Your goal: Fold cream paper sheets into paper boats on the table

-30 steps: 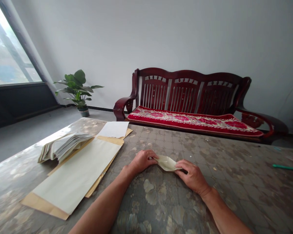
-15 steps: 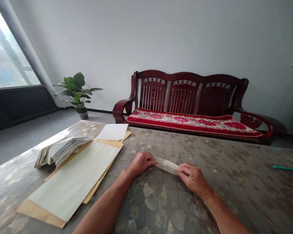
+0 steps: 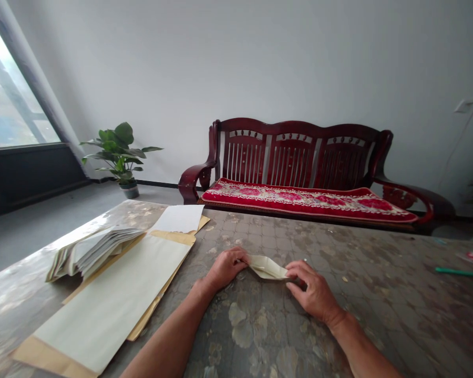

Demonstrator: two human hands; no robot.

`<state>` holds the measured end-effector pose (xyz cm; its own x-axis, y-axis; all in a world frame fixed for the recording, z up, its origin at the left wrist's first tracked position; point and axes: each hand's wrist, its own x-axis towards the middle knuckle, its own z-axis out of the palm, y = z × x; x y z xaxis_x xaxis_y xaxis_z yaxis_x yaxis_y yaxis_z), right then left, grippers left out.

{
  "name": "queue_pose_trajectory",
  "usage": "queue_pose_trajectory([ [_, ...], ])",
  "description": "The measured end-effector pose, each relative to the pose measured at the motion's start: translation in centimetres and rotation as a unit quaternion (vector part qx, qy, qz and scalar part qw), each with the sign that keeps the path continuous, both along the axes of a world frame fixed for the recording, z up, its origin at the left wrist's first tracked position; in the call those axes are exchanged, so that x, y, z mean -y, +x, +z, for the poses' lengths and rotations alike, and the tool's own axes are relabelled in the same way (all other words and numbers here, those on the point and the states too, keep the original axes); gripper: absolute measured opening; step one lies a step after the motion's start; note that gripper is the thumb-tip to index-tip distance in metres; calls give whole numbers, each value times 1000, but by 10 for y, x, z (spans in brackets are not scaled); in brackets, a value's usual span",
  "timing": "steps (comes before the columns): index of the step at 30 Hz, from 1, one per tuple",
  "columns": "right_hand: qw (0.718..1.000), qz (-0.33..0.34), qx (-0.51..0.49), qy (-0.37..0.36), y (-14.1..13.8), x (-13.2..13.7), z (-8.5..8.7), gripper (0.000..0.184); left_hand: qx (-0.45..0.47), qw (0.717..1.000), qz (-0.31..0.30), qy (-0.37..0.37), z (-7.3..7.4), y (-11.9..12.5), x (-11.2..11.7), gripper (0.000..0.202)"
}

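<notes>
Paper point(image 3: 266, 268), folded, left hand point(image 3: 225, 269) gripping one end; right hand point(image 3: 314, 295) pinching the other, over patterned tabletop point(image 3: 268, 331)

Cool, soft daylight comes through the window point(image 3: 8, 94) at ten o'clock, nearly washed out. Glare whitens the counter point(image 3: 378, 304) toward nine o'clock; toward four it dims. The wall point(image 3: 260, 58) reads muted grey. Wide-angle distortion stretches the sofa arm point(image 3: 435, 201) at three o'clock. The held paper point(image 3: 266, 266) is pale, its fine detail smudged.
</notes>
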<state>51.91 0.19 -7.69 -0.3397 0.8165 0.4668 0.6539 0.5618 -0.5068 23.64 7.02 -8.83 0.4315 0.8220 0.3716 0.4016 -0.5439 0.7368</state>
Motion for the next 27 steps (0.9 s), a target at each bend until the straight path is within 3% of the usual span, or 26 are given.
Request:
queue_pose_trajectory([
  [5,999,7,6,40,-5,-1,-2,11,-18,999,25,-10,0,4,1,17],
  [10,994,-11,24,109,-6,-1,-7,16,-17,1000,2,-12,2,5,5,37],
  [14,976,-126,9,180,9,-11,-8,15,14,1000,21,1,-4,2,3,52],
  [18,940,-268,-24,211,39,-26,-8,18,15,998,61,28,-11,-1,-1,46],
  [22,911,-373,-24,172,69,-33,-12,19,-43,995,72,46,-11,-1,-1,39],
  [27,898,-426,-13,112,84,-34,-19,20,-98,991,72,55,-10,-2,0,34],
])
